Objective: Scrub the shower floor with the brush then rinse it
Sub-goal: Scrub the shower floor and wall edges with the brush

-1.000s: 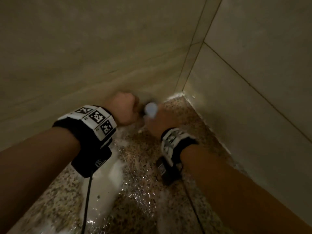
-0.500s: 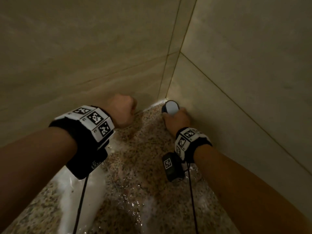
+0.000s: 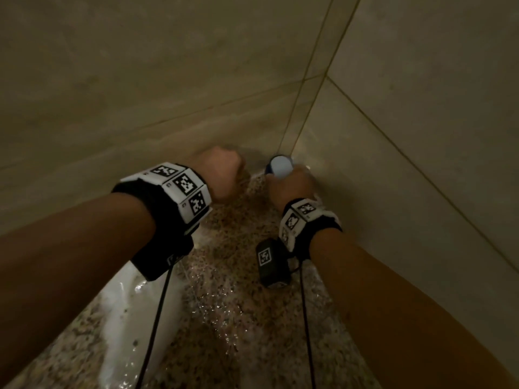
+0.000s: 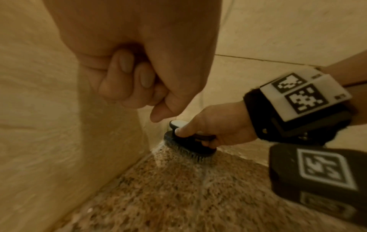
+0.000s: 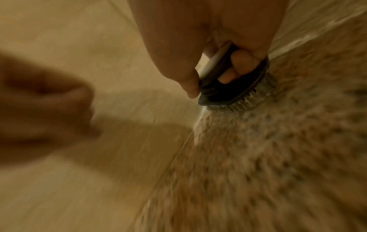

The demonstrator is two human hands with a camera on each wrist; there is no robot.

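- Two hands in play, only one working: right hand (image 4: 219, 124) has fingers curled through the loop handle of the brush (image 4: 190, 146), thumb laid along the pale top cap
- left hand (image 4: 139, 66) is balled into a fist, holding nothing, hovering just beside the left wall (image 3: 140, 94) above the floor
- brush sits bristles-down on the shower floor (image 3: 233, 290), jammed right into the corner where the two walls meet
- handling guess: brush looks light, hard plastic body, stiff dark bristles that splay a bit under load; nothing fragile
- best hold is what's in use, fingers under the arch, palm pushing down on the cap; wet plastic probably slick, so a wrapped grip beats a pinch
- floor is speckled stone, wet and glossy, with white foam (image 3: 134, 313) pooled near the left forearm; likely slippery, so expect the brush to skate if pressure drops
- corner is tight: knuckles sit close to the right wall (image 3: 421, 136), scrape risk on short strokes
- scrub stage by the look of it; suds not rinsed off yet
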